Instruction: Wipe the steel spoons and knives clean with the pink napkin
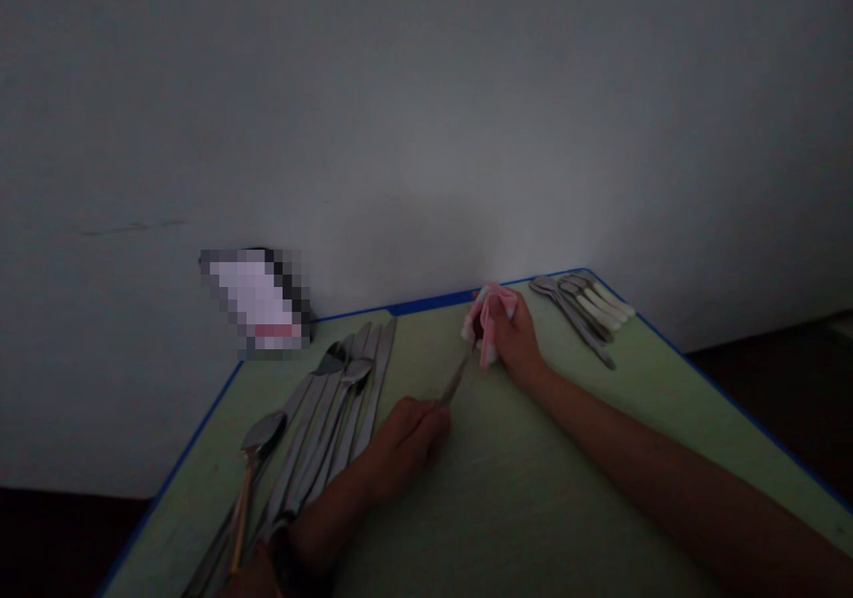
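Note:
My left hand is closed around one end of a slim piece of metal cutlery, held slanting up over the table. Its far end disappears into a pink and white cloth, so I cannot tell its kind. My right hand grips that cloth, bunched around the hidden end. Left of my left hand lies a row of cutlery, with long flat handles and several spoons. Beyond my right hand, near the back right corner, rest several spoons, some with white handles.
The green table has a blue edge and stands against a grey wall. A phone-like device, blurred out, leans on the wall at the back left. One spoon with a gold-coloured handle lies at the near left.

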